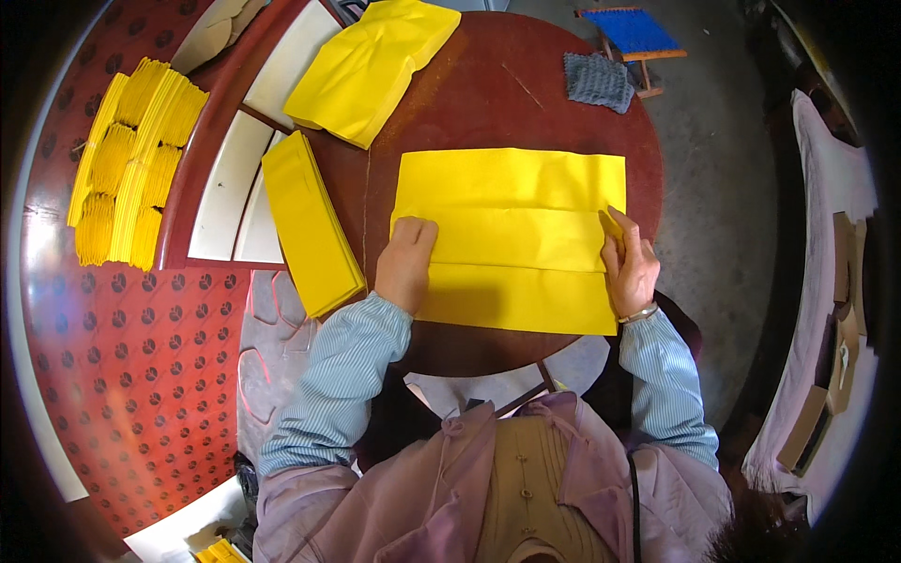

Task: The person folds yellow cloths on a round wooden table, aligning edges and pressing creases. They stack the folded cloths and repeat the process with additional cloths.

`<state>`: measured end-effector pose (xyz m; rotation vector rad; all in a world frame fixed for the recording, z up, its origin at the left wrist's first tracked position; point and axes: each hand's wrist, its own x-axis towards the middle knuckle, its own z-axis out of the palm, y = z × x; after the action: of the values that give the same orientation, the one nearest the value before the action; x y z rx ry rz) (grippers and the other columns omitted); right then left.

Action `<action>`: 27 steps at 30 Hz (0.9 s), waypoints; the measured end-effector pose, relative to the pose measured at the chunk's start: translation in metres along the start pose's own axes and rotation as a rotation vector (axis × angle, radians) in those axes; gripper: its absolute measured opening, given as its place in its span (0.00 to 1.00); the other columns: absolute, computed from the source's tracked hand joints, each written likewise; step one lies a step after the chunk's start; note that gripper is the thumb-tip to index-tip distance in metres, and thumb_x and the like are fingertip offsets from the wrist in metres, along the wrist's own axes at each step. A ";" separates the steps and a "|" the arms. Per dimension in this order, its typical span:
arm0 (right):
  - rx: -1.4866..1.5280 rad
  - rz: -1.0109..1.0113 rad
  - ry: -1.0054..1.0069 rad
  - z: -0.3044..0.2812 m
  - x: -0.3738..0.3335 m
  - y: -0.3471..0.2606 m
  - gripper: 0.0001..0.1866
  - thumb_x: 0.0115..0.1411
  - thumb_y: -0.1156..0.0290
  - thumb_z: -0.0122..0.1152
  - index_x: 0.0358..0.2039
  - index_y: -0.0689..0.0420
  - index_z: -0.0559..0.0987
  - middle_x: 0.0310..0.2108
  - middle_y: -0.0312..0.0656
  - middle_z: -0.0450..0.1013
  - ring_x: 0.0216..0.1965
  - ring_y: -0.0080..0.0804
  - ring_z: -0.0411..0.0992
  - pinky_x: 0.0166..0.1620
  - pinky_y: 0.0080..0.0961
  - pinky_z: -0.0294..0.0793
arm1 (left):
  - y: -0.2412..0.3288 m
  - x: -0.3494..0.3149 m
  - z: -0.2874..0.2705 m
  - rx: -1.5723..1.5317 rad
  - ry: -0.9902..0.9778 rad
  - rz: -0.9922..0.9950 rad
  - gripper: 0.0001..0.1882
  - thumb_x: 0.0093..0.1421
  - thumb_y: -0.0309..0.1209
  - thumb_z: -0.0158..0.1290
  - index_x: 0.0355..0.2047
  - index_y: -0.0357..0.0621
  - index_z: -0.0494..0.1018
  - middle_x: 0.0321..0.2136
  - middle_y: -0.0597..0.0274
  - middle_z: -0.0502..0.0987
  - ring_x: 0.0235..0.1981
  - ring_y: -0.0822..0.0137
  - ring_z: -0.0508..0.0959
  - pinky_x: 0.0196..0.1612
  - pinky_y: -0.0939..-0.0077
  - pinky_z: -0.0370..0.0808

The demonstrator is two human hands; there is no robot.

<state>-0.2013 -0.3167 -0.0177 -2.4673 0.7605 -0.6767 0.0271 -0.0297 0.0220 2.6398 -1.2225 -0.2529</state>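
A yellow creased cloth-like sheet [511, 239] lies flattened on the dark red round table [488, 84], with two fold lines running across it from side to side. My left hand [405, 263] is closed on its left edge, fingers curled with the knuckles up. At the opposite edge my right hand [632, 265] pinches the sheet between thumb and fingers. Just left of my left hand rests a long, narrow stack of folded yellow sheets [313, 225]. Another yellow piece [371, 70], loosely spread and wrinkled, lies at the table's far left.
A grey knitted cloth [598, 82] sits near the table's far right edge. Beyond it stands a small stool with a blue seat [631, 33]. Bundled yellow stacks [131, 164] are on the red patterned surface [131, 375] at left. Cardboard pieces [831, 357] lie on pale cloth at far right.
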 end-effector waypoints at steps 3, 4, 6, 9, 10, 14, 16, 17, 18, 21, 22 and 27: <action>0.023 0.033 -0.022 -0.003 0.002 -0.008 0.21 0.71 0.71 0.62 0.63 0.47 0.76 0.52 0.51 0.83 0.47 0.50 0.83 0.55 0.43 0.85 | 0.023 0.002 0.018 -0.101 0.188 -0.152 0.30 0.70 0.36 0.58 0.68 0.38 0.65 0.69 0.35 0.63 0.71 0.38 0.61 0.73 0.55 0.62; 0.037 0.098 -0.085 -0.008 0.004 -0.011 0.21 0.71 0.70 0.62 0.63 0.47 0.76 0.53 0.51 0.82 0.50 0.50 0.83 0.57 0.44 0.83 | 0.033 0.004 0.026 -0.085 0.215 -0.180 0.35 0.71 0.40 0.58 0.72 0.37 0.61 0.73 0.32 0.57 0.75 0.37 0.55 0.76 0.54 0.56; 0.090 0.221 -0.175 -0.019 0.006 -0.019 0.21 0.71 0.69 0.62 0.63 0.46 0.76 0.57 0.50 0.81 0.54 0.49 0.81 0.61 0.45 0.79 | 0.049 0.007 0.041 -0.020 0.214 -0.239 0.45 0.71 0.51 0.55 0.77 0.38 0.53 0.77 0.30 0.47 0.79 0.36 0.45 0.80 0.52 0.45; -0.381 -0.011 -0.022 -0.040 0.011 -0.031 0.23 0.70 0.64 0.65 0.64 0.48 0.77 0.51 0.50 0.80 0.50 0.43 0.78 0.62 0.44 0.75 | 0.058 0.012 0.055 0.074 0.199 -0.277 0.55 0.69 0.69 0.46 0.81 0.43 0.43 0.79 0.28 0.37 0.81 0.34 0.36 0.80 0.43 0.32; -0.366 -0.120 0.057 -0.038 0.010 -0.040 0.23 0.69 0.63 0.65 0.64 0.49 0.77 0.54 0.49 0.78 0.54 0.44 0.76 0.64 0.45 0.71 | 0.058 0.013 0.056 0.066 0.205 -0.276 0.55 0.69 0.68 0.47 0.80 0.43 0.43 0.78 0.27 0.37 0.80 0.33 0.36 0.80 0.42 0.32; -0.123 -0.493 0.146 0.043 -0.007 -0.106 0.26 0.71 0.63 0.61 0.67 0.53 0.75 0.67 0.46 0.72 0.68 0.45 0.69 0.72 0.47 0.61 | 0.062 0.016 0.056 0.186 0.114 -0.319 0.56 0.68 0.69 0.46 0.81 0.43 0.42 0.78 0.26 0.37 0.80 0.33 0.35 0.79 0.39 0.31; -0.163 -0.378 -0.224 0.078 -0.014 -0.125 0.28 0.75 0.61 0.55 0.73 0.53 0.69 0.75 0.45 0.63 0.77 0.41 0.58 0.77 0.46 0.52 | 0.064 0.017 0.055 0.221 0.085 -0.342 0.56 0.69 0.71 0.43 0.81 0.44 0.42 0.79 0.27 0.37 0.81 0.33 0.34 0.79 0.38 0.30; -0.230 -0.376 -0.178 0.081 -0.016 -0.119 0.30 0.76 0.59 0.51 0.75 0.53 0.65 0.77 0.44 0.59 0.79 0.39 0.54 0.78 0.45 0.49 | 0.063 0.017 0.054 0.188 0.114 -0.339 0.56 0.69 0.71 0.43 0.81 0.44 0.42 0.78 0.27 0.37 0.81 0.33 0.34 0.79 0.38 0.30; -0.307 -0.353 -0.183 0.081 -0.016 -0.111 0.31 0.78 0.56 0.48 0.77 0.53 0.62 0.79 0.43 0.55 0.80 0.37 0.50 0.79 0.45 0.45 | 0.062 0.018 0.055 0.144 0.115 -0.345 0.56 0.69 0.71 0.42 0.81 0.44 0.42 0.78 0.27 0.37 0.81 0.33 0.34 0.79 0.37 0.30; -0.445 -0.220 -0.276 0.047 -0.023 -0.071 0.34 0.80 0.53 0.42 0.80 0.51 0.54 0.82 0.41 0.46 0.83 0.35 0.41 0.81 0.43 0.37 | 0.053 0.016 0.060 0.170 0.160 -0.339 0.55 0.69 0.72 0.40 0.81 0.48 0.42 0.79 0.28 0.36 0.81 0.35 0.33 0.78 0.34 0.31; -0.396 -0.177 -0.242 0.033 -0.024 -0.059 0.34 0.80 0.53 0.41 0.80 0.50 0.54 0.83 0.41 0.46 0.83 0.36 0.41 0.81 0.43 0.37 | 0.049 0.015 0.062 0.199 0.195 -0.331 0.55 0.69 0.73 0.39 0.81 0.49 0.42 0.79 0.29 0.36 0.81 0.35 0.33 0.78 0.34 0.31; -0.479 -0.002 -0.332 0.006 -0.025 -0.040 0.33 0.81 0.51 0.36 0.81 0.48 0.52 0.83 0.40 0.41 0.83 0.35 0.36 0.82 0.43 0.32 | 0.040 0.016 0.064 0.176 0.186 -0.351 0.53 0.70 0.71 0.39 0.81 0.49 0.42 0.80 0.32 0.36 0.81 0.37 0.33 0.78 0.33 0.32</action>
<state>-0.2001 -0.2699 -0.0080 -2.9017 0.8620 -0.0724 -0.0078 -0.0755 -0.0296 2.9405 -0.7513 0.0481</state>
